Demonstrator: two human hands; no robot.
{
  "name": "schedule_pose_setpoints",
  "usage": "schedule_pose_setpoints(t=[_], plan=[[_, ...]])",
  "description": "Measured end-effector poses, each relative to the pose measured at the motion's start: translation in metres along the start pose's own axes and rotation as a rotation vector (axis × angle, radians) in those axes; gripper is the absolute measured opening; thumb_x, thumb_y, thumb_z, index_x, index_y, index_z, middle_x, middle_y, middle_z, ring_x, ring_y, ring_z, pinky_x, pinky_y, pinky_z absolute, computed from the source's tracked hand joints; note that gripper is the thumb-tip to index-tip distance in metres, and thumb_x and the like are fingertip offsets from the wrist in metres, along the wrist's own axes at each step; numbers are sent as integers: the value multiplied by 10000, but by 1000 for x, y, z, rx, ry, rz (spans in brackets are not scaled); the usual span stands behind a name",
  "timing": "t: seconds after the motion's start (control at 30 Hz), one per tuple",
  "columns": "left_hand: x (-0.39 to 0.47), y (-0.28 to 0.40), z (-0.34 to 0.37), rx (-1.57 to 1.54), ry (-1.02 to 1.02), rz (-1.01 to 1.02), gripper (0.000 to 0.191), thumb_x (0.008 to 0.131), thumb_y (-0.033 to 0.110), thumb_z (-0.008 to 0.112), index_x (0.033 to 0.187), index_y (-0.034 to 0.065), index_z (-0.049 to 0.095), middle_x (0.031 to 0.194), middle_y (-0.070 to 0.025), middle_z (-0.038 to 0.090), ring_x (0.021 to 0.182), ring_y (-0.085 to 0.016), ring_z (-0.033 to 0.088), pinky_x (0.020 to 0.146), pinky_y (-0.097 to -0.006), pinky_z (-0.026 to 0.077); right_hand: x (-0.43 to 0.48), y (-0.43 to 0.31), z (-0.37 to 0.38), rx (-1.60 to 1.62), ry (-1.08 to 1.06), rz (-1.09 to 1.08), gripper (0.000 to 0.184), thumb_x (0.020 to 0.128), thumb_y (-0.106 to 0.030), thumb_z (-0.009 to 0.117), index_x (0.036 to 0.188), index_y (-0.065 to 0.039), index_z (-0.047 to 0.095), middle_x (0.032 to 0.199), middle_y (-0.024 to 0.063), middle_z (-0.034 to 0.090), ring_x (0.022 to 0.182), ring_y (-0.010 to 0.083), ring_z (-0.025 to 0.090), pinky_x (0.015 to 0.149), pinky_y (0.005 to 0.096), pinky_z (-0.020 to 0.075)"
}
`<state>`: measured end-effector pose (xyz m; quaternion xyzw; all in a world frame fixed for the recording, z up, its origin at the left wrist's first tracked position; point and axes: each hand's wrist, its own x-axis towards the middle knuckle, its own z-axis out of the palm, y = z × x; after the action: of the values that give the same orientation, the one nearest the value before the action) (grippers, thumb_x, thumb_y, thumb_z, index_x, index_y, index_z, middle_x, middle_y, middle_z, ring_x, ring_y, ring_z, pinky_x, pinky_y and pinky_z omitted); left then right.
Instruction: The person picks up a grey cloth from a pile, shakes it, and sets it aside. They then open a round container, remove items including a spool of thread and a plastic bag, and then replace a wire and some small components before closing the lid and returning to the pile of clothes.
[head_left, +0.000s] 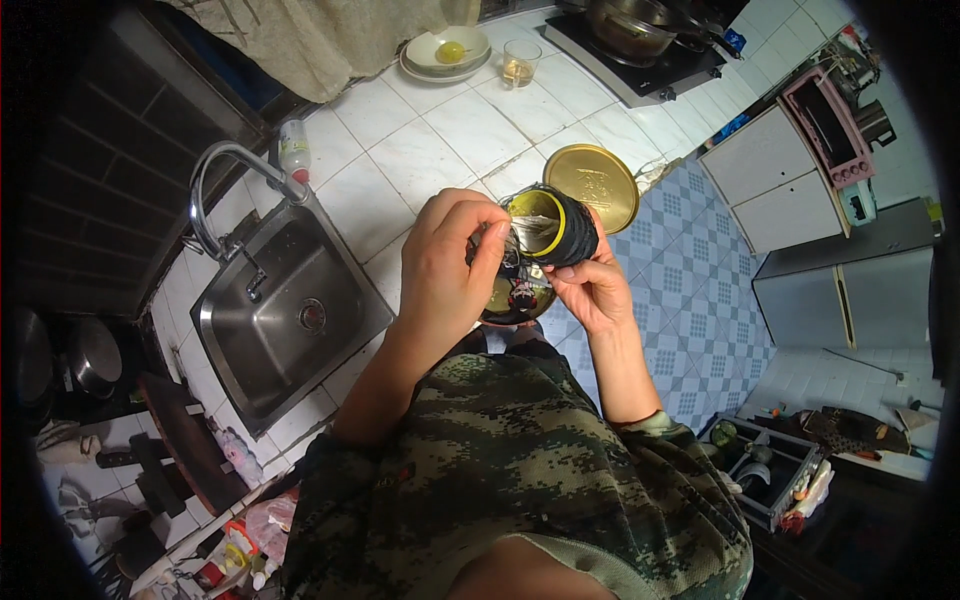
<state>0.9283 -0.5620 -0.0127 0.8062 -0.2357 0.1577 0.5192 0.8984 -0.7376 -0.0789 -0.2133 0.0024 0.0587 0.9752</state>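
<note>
In my right hand (596, 289) is a spool of black thread (581, 232) with a yellow hollow core, tilted so that its open end faces me. A crumpled silvery piece (536, 231) lies inside the core. My left hand (454, 255) has thumb and index finger pinched on the outer end of that piece, at the core's rim. Loose dark strands hang near these fingers. Below both hands stands a round tin (499, 304), partly hidden, with a small doll-like figure (523, 295) and other small items in it. The gold tin lid (592, 187) lies beyond the spool, at the counter's edge.
A steel sink (277, 337) with a curved faucet (199, 195) is at left, beside a bottle (295, 150). Stacked plates (448, 56), a glass (519, 64) and a cooktop (622, 82) stand farther back on the tiled counter (465, 135). Blue tiled floor (682, 285) lies right.
</note>
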Motion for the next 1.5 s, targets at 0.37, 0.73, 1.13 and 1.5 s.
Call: schedule_pose_setpoints(t=[0.37, 0.73, 1.13, 1.5], plan=[[4, -1, -2, 103, -19, 85, 128, 707, 26, 626, 818, 48, 565, 831, -63, 542, 781, -242, 519, 650, -330, 419, 1, -1, 4, -76, 29, -26, 669, 568, 232, 436, 1152, -93, 449, 1118, 118, 498, 961, 252, 539, 728, 356, 486], [8, -4, -2, -108, 8, -70, 44, 765, 47, 608, 775, 14, 581, 704, -52, 565, 562, -128, 533, 528, -239, 428, 2, -3, 7, -58, 43, -8, 659, 573, 227, 422, 1146, -96, 453, 1122, 116, 497, 960, 252, 536, 711, 352, 480], [10, -2, -7, -56, -41, -1, 88, 699, 36, 663, 759, 39, 598, 741, -33, 554, 621, -128, 521, 573, -240, 433, 1, -4, 5, -42, 77, 10, 686, 559, 236, 431, 1160, -95, 449, 1119, 115, 502, 969, 249, 533, 727, 354, 471], [9, -3, -7, 25, -77, -37, 93, 712, 37, 646, 781, 44, 584, 757, -41, 556, 630, -155, 521, 564, -258, 439, 1, -3, 7, -53, 77, -13, 693, 553, 245, 430, 1161, -88, 432, 1098, 118, 508, 957, 259, 543, 730, 360, 502]])
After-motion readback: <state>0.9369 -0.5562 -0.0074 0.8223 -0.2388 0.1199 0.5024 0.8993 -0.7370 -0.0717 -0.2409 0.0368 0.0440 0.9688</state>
